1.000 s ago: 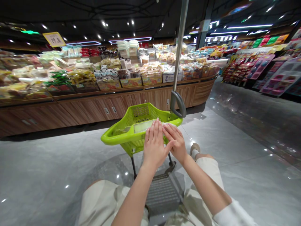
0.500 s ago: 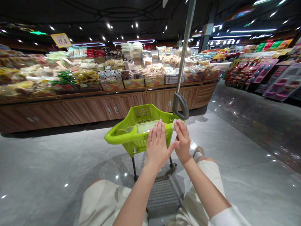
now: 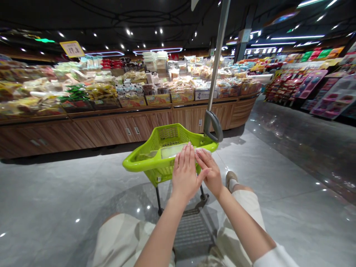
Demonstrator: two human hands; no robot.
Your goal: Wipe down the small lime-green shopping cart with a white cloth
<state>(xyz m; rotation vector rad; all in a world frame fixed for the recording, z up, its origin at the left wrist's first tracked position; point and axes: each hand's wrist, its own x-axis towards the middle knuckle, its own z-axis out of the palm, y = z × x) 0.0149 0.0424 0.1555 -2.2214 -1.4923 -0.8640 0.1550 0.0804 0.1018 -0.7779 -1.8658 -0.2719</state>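
over a lime-green plastic shopping basket [image 3: 139,165] on a wheeled cart, both hands were held low in a supermarket aisle. the left hand [image 3: 185,174] lay open and nearly flat, its fingers [image 3: 185,154] spread a little and resting on a pale flat packet [image 3: 170,151]. the packet sat at the top of the basket, just inside the near rim, with its long edge running beside that rim. what it held was too blurred to make out. the right hand [image 3: 210,173] was half open and gently curled, its fingertips [image 3: 200,152] at the packet's right end; whether they had hold of it or only touched it could not be told. the left thumb reached toward the right hand, close enough that any gap was hard to judge.

just past the right hand, the basket's corner met a grey metal pole [image 3: 218,55] with a looped grey handle [image 3: 213,126]. below, a grey mesh rack [image 3: 191,233] sat low on the cart, just ahead of the person's cream shorts [image 3: 116,241]. a foot in a tan shoe [image 3: 230,180] showed to the right of the cart, and a white sleeve [image 3: 275,258] touched the lower edge of the view. polished grey floor [image 3: 55,196] lay open on both sides, leaving the cart well apart from a wooden display counter [image 3: 125,128] piled with bagged snacks [image 3: 97,92] and from pink-and-red shelves [image 3: 311,87] on the right.
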